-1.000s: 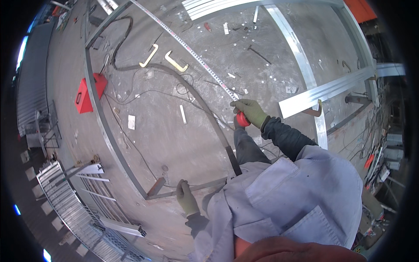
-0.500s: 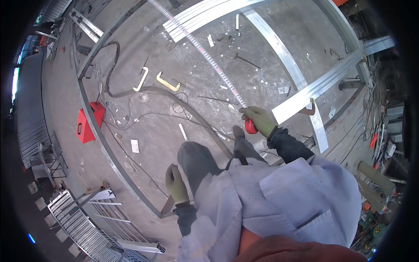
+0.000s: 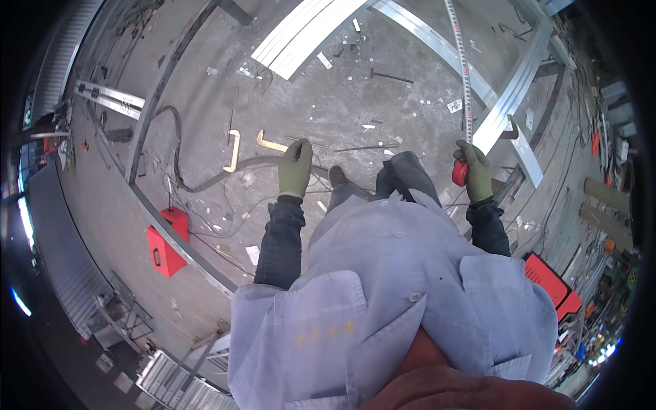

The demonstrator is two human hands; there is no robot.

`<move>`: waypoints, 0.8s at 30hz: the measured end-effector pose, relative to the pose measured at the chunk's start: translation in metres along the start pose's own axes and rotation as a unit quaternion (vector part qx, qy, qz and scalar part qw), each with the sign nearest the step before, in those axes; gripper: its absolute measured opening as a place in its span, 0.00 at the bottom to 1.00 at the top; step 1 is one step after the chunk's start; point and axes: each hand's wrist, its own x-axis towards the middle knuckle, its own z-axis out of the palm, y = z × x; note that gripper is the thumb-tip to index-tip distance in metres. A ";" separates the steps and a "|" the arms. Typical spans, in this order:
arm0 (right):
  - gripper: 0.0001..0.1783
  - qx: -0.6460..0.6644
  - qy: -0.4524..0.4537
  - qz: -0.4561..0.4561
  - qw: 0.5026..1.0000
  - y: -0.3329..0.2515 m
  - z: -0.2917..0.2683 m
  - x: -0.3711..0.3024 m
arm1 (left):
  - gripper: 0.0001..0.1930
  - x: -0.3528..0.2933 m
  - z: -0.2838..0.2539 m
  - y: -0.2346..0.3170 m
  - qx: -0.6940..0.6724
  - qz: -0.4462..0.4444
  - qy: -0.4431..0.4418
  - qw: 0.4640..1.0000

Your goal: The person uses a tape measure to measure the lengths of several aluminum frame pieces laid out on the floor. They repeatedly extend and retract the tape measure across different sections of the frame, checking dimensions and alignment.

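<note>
My gloved right hand (image 3: 480, 176) grips the red case of a tape measure (image 3: 460, 172). Its pale blade (image 3: 465, 78) runs out from the case toward the far edge of view, passing over a flat metal bar (image 3: 434, 46). The case is close to the near end of a bundle of silvery profiles (image 3: 509, 102). Left of my legs, my gloved left hand (image 3: 295, 171) hangs above the floor with its fingers curled in. Nothing shows in it. Two pale yellow hook-ended bars lie beyond it, one upright in view (image 3: 234, 152) and one slanting (image 3: 272, 142).
A steel frame rail (image 3: 179, 240) bends around the left side, with a red box (image 3: 166, 244) beside it. A thick dark cable (image 3: 212, 182) snakes across the floor. More long profiles (image 3: 307, 37) lie at the far side. Another red case (image 3: 552, 283) sits at right.
My body and view have turned and shifted. My right hand with the tape measure is now farther right, its blade nearer upright in view. My left hand has moved forward, next to the yellow bars.
</note>
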 end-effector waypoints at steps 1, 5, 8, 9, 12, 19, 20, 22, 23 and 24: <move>0.22 0.013 0.008 0.005 1.000 0.003 0.006 -0.002 | 0.23 0.024 -0.005 0.001 -0.010 0.012 -0.006 1.000; 0.23 0.049 0.017 0.026 0.998 -0.001 0.037 0.006 | 0.23 0.104 -0.022 -0.005 0.004 0.018 0.015 1.000; 0.23 0.068 0.041 0.009 0.997 -0.005 0.057 0.026 | 0.23 0.150 -0.020 0.006 0.003 0.020 0.012 1.000; 0.22 0.077 0.049 -0.001 0.996 -0.008 0.065 0.038 | 0.23 0.168 -0.018 0.002 -0.002 0.040 0.036 0.999; 0.22 0.070 0.071 0.025 0.995 -0.028 0.076 0.058 | 0.24 0.215 -0.012 -0.003 0.013 -0.016 0.046 0.999; 0.22 0.068 0.103 0.046 0.991 -0.064 0.098 0.071 | 0.28 0.391 -0.043 -0.078 0.200 0.038 0.016 0.979; 0.22 0.090 0.119 0.057 0.987 -0.062 0.100 0.068 | 0.30 0.408 -0.037 -0.079 0.173 -0.027 0.028 0.984; 0.23 0.096 0.155 0.022 0.983 -0.057 0.104 0.070 | 0.34 0.447 -0.044 -0.085 0.076 -0.142 0.110 0.981; 0.23 0.091 0.180 0.011 0.979 -0.056 0.108 0.069 | 0.35 0.458 -0.035 -0.082 0.044 -0.195 0.115 0.973; 0.23 0.113 0.210 0.023 0.971 -0.061 0.116 0.067 | 0.36 0.463 -0.023 -0.075 0.014 -0.251 0.118 0.961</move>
